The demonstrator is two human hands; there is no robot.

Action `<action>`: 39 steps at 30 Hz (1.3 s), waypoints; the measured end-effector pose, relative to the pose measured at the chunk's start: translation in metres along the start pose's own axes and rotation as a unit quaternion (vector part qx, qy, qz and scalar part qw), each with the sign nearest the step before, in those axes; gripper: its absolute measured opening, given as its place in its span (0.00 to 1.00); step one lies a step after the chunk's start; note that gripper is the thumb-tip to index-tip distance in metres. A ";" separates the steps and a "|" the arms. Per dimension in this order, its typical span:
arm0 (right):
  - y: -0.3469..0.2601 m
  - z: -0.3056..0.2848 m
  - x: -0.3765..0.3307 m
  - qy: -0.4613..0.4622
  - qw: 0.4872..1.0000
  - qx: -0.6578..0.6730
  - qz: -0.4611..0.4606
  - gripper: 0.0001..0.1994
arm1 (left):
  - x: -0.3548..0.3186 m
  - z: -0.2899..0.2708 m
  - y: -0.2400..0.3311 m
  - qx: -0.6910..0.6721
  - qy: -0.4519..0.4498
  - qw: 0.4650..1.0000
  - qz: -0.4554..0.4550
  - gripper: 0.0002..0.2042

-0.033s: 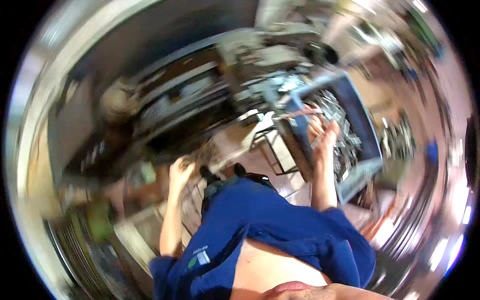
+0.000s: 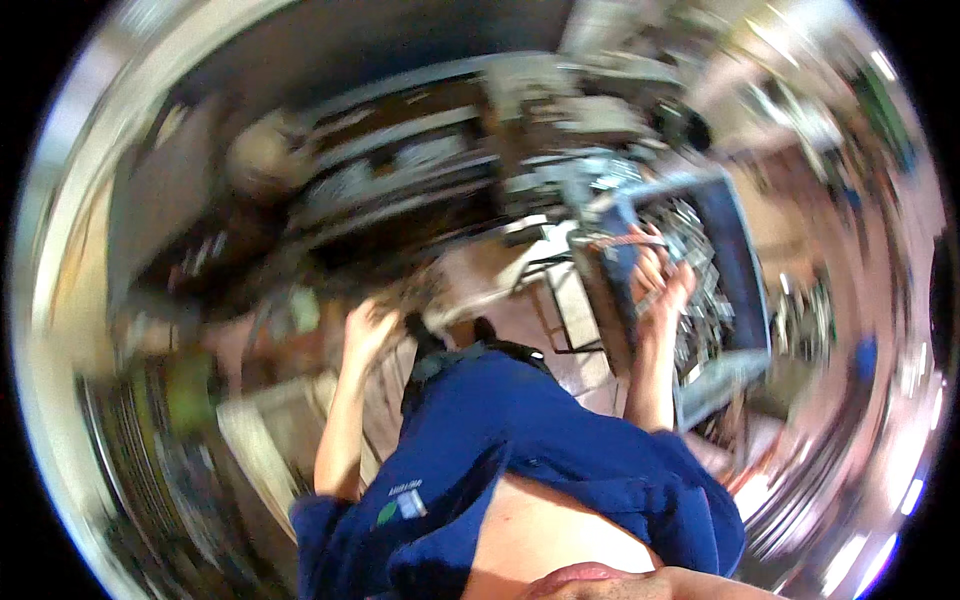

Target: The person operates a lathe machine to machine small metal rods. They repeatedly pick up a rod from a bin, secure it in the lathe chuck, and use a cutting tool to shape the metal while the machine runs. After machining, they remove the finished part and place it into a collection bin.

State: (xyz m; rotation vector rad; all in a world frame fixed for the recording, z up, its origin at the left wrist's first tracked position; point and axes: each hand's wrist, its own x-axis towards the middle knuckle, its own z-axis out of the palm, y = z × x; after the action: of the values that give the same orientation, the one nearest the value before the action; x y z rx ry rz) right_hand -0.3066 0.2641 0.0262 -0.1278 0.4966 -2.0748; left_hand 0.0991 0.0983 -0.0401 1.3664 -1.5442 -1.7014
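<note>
My right hand (image 2: 664, 285) is over a blue bin (image 2: 748, 255) that holds many small silvery metal pieces (image 2: 708, 290). Its fingers are curled round a thin reddish and silver piece (image 2: 628, 240), which sticks out to the left past the bin's near-left wall. Blur hides what kind of piece that is. My left hand (image 2: 368, 332) hangs low beside my left leg, its fingers curled in; nothing shows in them. It is nearest to the dark front of a machine or bench.
A dark machine or bench (image 2: 400, 190) with light parts in its bays stretches across the far left. Below the bin's left side stands a black metal stand (image 2: 565, 300). Several long bars (image 2: 800, 505) lie at the lower right, and a pale box (image 2: 260, 440) at the lower left.
The surroundings have shifted slightly right and down in the picture as my view turns. My right hand stays over the bin with the thin piece; my left hand stays curled.
</note>
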 end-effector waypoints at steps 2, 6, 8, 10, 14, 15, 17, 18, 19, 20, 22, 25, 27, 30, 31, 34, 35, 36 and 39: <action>0.015 -0.007 -0.008 -0.009 0.996 -0.049 0.067 0.36 | -0.037 -0.007 -0.020 -0.035 0.062 0.997 -0.018 0.16; 0.074 -0.002 -0.030 -0.057 0.977 -0.037 0.201 0.40 | -0.097 -0.049 -0.064 0.137 0.192 0.969 -0.080 0.19; 0.095 0.005 -0.033 -0.069 0.959 -0.080 0.264 0.41 | -0.130 -0.066 -0.095 0.032 0.265 0.960 -0.081 0.17; 0.111 0.005 -0.035 -0.084 0.940 -0.131 0.305 0.41 | -0.166 -0.083 -0.125 0.011 0.354 0.932 -0.074 0.14; 0.151 0.027 -0.042 -0.127 0.920 -0.130 0.349 0.39 | -0.241 -0.138 -0.183 -0.072 0.464 0.872 -0.141 0.12; 0.159 0.031 -0.045 -0.124 0.917 -0.131 0.356 0.39 | -0.263 -0.151 -0.206 -0.052 0.481 0.855 -0.187 0.13; 0.176 0.039 -0.048 -0.119 0.910 -0.135 0.374 0.39 | -0.307 -0.175 -0.281 0.108 0.490 0.829 -0.246 0.15; 0.184 0.046 -0.055 -0.105 0.912 -0.143 0.370 0.38 | -0.310 -0.175 -0.257 0.205 0.484 0.801 -0.286 0.16; 0.192 0.047 -0.059 -0.111 0.908 -0.136 0.382 0.38 | -0.310 -0.183 -0.245 0.239 0.392 0.802 -0.381 0.15; 0.199 0.050 -0.065 -0.093 0.906 -0.158 0.381 0.38 | -0.310 -0.184 -0.243 0.267 0.366 0.811 -0.369 0.14; 0.217 0.067 -0.072 -0.086 0.890 -0.192 0.404 0.37 | -0.316 -0.174 -0.264 0.338 0.303 0.820 -0.348 0.12; 0.236 0.083 -0.083 -0.088 0.872 -0.240 0.417 0.37 | -0.312 -0.167 -0.287 0.428 0.203 0.819 -0.325 0.09; 0.246 0.093 -0.092 -0.094 0.868 -0.254 0.416 0.34 | -0.305 -0.172 -0.313 0.478 0.131 0.806 -0.324 0.07; 0.252 0.094 -0.094 -0.097 0.859 -0.288 0.413 0.33 | -0.294 -0.179 -0.310 0.497 0.043 0.792 -0.352 0.04; 0.254 0.095 -0.095 -0.105 0.855 -0.287 0.418 0.32 | -0.295 -0.178 -0.311 0.493 0.053 0.797 -0.344 0.04; 0.251 0.096 -0.109 -0.103 0.861 -0.276 0.415 0.29 | -0.295 -0.186 -0.289 0.494 0.070 0.810 -0.310 0.09; 0.253 0.094 -0.105 -0.103 0.854 -0.279 0.427 0.29 | -0.298 -0.186 -0.274 0.473 0.130 0.819 -0.297 0.10; 0.253 0.090 -0.100 -0.102 0.847 -0.283 0.438 0.28 | -0.301 -0.184 -0.260 0.450 0.189 0.826 -0.282 0.12; 0.256 0.089 -0.082 -0.085 0.814 -0.323 0.475 0.22 | -0.284 -0.186 -0.217 0.361 0.307 0.850 -0.228 0.16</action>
State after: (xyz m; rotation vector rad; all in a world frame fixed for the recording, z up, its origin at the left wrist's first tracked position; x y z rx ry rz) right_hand -0.0334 0.1910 0.0147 -0.3737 0.9131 -0.8463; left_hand 0.4340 0.3084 -0.1174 2.5137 -1.5753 -0.6813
